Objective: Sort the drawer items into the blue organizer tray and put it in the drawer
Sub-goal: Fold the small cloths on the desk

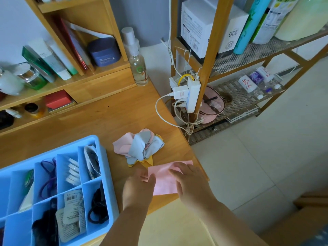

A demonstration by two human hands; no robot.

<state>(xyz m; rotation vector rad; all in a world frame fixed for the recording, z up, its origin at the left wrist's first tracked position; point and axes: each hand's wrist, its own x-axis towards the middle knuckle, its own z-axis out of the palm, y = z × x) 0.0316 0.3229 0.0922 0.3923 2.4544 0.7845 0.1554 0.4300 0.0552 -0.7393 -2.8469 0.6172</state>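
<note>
As hands [140, 185] flatten: smooth pink cloth [164, 181].

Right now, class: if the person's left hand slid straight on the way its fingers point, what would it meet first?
The left hand rests on the pink cloth, fingers pointing away and slightly right. Sliding on, it would probably meet the crumpled pile of cloths first, starting at its yellow edge; depth is uncertain.

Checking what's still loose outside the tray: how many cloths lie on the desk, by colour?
Pink: 2, a flat pink cloth under both hands, another in the pile
Grey-blue: 1
Yellow: 1, mostly covered
Total: 4 visible
</note>
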